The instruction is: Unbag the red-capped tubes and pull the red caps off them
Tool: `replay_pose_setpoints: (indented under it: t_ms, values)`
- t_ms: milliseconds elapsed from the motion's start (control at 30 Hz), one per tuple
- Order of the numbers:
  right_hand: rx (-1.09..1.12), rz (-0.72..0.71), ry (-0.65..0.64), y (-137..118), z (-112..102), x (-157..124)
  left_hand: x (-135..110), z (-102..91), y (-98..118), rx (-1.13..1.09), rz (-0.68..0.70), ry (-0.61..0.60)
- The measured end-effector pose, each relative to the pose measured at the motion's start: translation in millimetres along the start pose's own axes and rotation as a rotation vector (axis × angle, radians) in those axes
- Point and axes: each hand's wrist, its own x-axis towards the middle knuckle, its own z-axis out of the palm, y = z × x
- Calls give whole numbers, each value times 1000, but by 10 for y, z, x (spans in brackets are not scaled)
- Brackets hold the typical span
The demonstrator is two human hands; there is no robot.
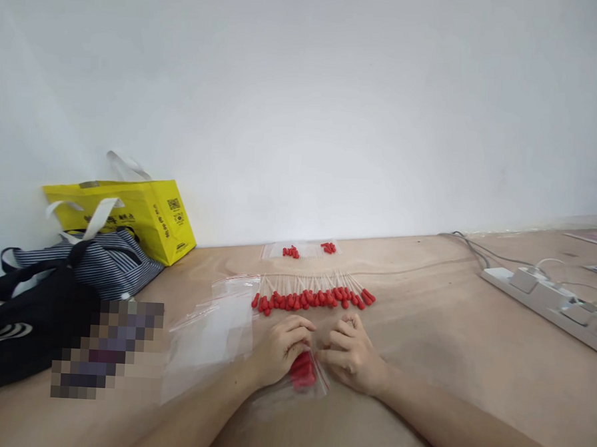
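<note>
My left hand (285,346) is closed, thumb and fingers pinching the edge of a clear zip bag (322,379) that lies low in front of me. Red pieces (303,370) show through its plastic. On the bag's other side, by the red-lined zip edge, my right hand (354,356) has its fingers curled in a pinch on the plastic; the exact grip is partly hidden. Just beyond both hands lies a row of thin pale sticks with red bulb-shaped tips (304,298), tips toward me. Flat clear zip bags (207,339) overlap one another left of my left hand.
Farther back, another clear bag (272,250) holds red-tipped sticks (328,248). A yellow shopping bag (171,220), a striped bag (121,267) and a black bag (28,316) stand at left. A white power strip (539,299) with cables lies right. A white wall (334,118) bounds the table.
</note>
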Motion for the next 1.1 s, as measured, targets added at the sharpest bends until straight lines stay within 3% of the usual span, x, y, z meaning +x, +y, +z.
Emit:
replay_pose_setpoints:
  t_ms: [133,333,467,567,633,733,867,1000,1100]
  values:
    - [-50,-45,-14,-14,-20,12,7,-12,-15,55,109,-89]
    - [-107,-78,-66,-9,-9,-9,23,22,-37,89,168,-56]
    - [-127,-118,-108,2,-12,-2,17,40,15,87,212,-122]
    - [-135,-165,-128,23,-26,-1,-2,27,29,105,174,-195]
    - [-134,-173,-149,49,-42,-11,-7,-2,-5,94,154,-170]
    - [-118,-108,-194,94,-69,-38,5,-60,-70,20,116,-84]
    - [-72,0,-262,129,-95,-71,-45,-108,-12,-10,-40,-133]
    - [159,127,-314,131,-138,-69,-326,-110,118,60,-273,-154]
    - [400,244,-320,114,-161,-22,-551,-97,114,68,-262,-181]
